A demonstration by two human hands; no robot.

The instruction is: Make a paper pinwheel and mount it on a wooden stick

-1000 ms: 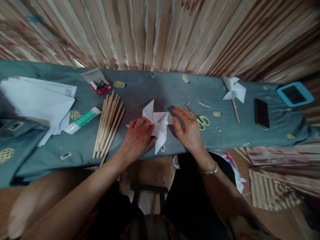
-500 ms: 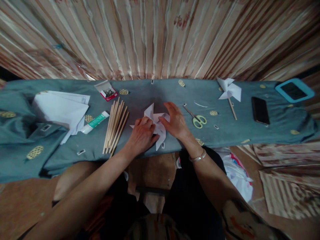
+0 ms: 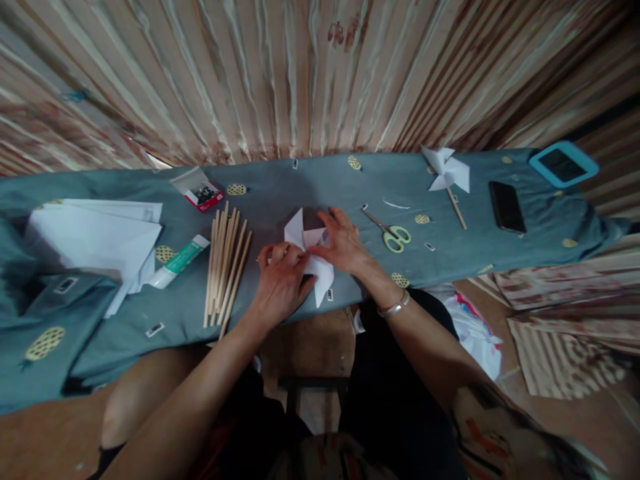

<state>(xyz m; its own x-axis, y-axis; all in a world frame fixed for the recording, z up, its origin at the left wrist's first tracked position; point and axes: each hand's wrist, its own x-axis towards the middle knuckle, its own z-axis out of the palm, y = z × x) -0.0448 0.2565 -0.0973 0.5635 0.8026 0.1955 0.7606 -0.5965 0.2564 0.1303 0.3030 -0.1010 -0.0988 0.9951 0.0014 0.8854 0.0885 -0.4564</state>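
A white paper pinwheel lies on the cloth-covered table between my two hands, its pointed blades showing above and below my fingers. My left hand is closed over its left side, fingers curled and pressing near the centre. From the right, my right hand grips a blade, thumb reaching to the middle and fingers bent behind the paper. My fingers cover most of the centre and the left blade. Left of my left hand lies a bundle of wooden sticks. Scissors with pale green handles rest to the right.
On the left are white paper sheets, a glue tube and an open red box of small dark pins. To the right lie a pinwheel on a stick, a phone and a blue-framed tablet. A curtain hangs behind.
My head view has turned slightly, shifting the table items. My right thumb has moved left to the pinwheel's centre, close to my left fingers, and the right fingers have curled in.
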